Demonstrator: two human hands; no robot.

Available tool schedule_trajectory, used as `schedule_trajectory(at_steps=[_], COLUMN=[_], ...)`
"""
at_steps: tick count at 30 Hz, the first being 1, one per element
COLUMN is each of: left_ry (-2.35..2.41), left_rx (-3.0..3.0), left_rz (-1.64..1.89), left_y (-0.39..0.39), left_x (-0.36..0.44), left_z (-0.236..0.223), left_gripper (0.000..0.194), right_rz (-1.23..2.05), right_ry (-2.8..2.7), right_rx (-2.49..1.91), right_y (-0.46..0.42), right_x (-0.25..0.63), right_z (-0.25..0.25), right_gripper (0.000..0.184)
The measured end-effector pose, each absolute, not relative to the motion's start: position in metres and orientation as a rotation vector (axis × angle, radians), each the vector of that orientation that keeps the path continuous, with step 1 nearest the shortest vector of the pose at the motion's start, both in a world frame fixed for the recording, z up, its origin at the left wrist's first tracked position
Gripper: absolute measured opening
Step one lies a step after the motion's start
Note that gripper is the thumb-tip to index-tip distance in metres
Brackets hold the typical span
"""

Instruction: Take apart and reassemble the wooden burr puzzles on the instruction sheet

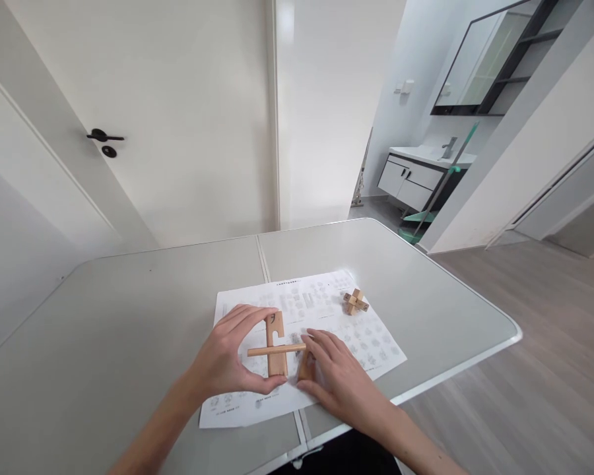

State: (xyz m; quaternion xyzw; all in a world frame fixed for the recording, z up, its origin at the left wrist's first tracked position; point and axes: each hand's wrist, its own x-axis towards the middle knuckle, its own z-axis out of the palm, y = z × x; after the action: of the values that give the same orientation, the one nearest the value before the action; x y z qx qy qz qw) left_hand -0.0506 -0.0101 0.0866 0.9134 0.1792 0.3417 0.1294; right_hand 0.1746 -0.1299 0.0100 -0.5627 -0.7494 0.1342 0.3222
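Observation:
My left hand (232, 349) grips a flat notched wooden piece (277, 364) by its top and bottom ends, thumb below and fingers above. Across this piece lies a thin wooden stick (260, 351), its right end reaching my right hand (339, 376). The fingers of that hand curl round a second wooden piece (305, 367), which they partly hide. Beneath both hands is a printed instruction sheet (212, 417) with rows of small diagrams. An assembled wooden burr puzzle (355, 302) rests on the sheet's upper right part.
The sheet lies on a grey folding table (129, 316) with a pale rim and a centre seam. Behind it stands a white door (188, 119) with a black handle (105, 136). To the right, a washbasin cabinet (410, 178) and a green dustpan (420, 216) show through an opening.

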Motion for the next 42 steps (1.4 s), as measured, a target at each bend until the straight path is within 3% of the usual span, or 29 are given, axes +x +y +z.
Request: schedule_trajectory(at_steps=[3,6,8,20,28,33,42], left_ry=[0.531,0.536,0.543,0.618,0.5,0.642,0.449], left_rx=[2.572,2.45,2.394,2.285,2.167,2.22,2.372], left_rz=[0.958,0.893,0.85,0.698,0.528,0.45,0.478], left_y=[-0.014,-0.018,-0.02,-0.014,-0.018,-0.025,-0.028], left_x=[-0.048,-0.042,-0.038,-0.041,-0.039,-0.038,-0.028], left_z=[0.083,0.081,0.081,0.072,0.077,0.071,0.067], left_gripper=[0.082,0.083,0.082,0.072,0.074,0.025,0.025], right_rz=[0.475,0.594,0.644,0.757,1.148,1.408,1.605], right_ry=[-1.819,-1.773,-1.766,-1.699,-1.239,-0.954,-1.076], right_rx=[-1.397,-1.268,-1.236,-1.19,-1.093,-0.985,-0.932], right_y=[-0.134,-0.136,-0.135,-0.14,-0.134,-0.132,-0.135], right_x=[0.175,0.171,0.168,0.158,0.157,0.165,0.18], right_z=[0.031,0.053,0.062,0.058,0.06,0.058,0.066], right_gripper=[0.049,0.019,0.01,0.019,0.034,0.04,0.042])
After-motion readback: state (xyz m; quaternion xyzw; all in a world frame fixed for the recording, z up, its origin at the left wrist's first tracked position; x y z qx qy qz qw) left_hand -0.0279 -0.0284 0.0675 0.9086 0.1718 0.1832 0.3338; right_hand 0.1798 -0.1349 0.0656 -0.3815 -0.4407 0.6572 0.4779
